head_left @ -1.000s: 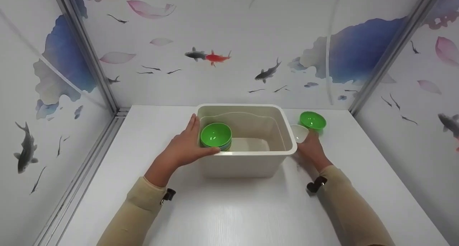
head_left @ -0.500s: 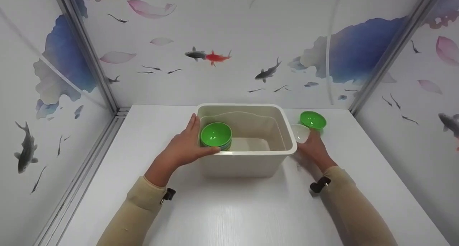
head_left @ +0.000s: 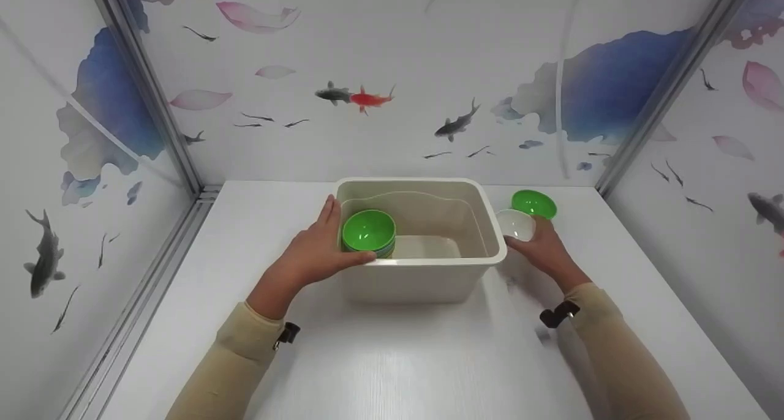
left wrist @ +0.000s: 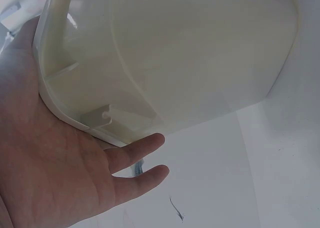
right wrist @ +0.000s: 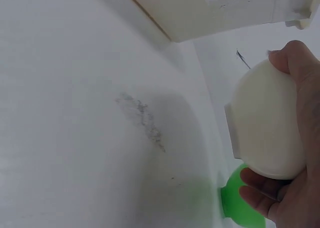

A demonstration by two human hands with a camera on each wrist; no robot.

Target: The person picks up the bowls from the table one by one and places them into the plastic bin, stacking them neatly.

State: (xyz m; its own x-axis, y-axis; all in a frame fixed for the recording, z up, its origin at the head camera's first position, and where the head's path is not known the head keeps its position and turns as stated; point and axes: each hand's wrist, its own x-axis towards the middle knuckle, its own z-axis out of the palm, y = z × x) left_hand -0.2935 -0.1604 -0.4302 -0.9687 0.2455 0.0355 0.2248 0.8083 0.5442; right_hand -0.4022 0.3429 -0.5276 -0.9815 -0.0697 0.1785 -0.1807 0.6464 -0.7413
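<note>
My right hand (head_left: 542, 248) grips a small white bowl (head_left: 516, 225) by its rim, beside the right end of a cream plastic bin (head_left: 404, 282). In the right wrist view, the white bowl (right wrist: 267, 120) shows its rounded outside and base ring, with the thumb at one side and fingers at the other. Partly behind it is a green bowl (head_left: 534, 203). My left hand (head_left: 312, 255) rests on the bin's front left corner, thumb along the front rim and fingers straight against the left side. Inside the bin, a stack of bowls topped by a green bowl (head_left: 369, 230) sits at the left.
The bin stands on a white table (head_left: 392, 359) near the patterned back wall (head_left: 392, 138). Side panels and metal rails (head_left: 156, 95) enclose the table left and right. A grey smudge (right wrist: 142, 118) marks the tabletop in the right wrist view.
My right hand has lifted the white bowl a little and shifted slightly right, so the bowl covers more of the green one behind. The left hand and bin have stayed put.
</note>
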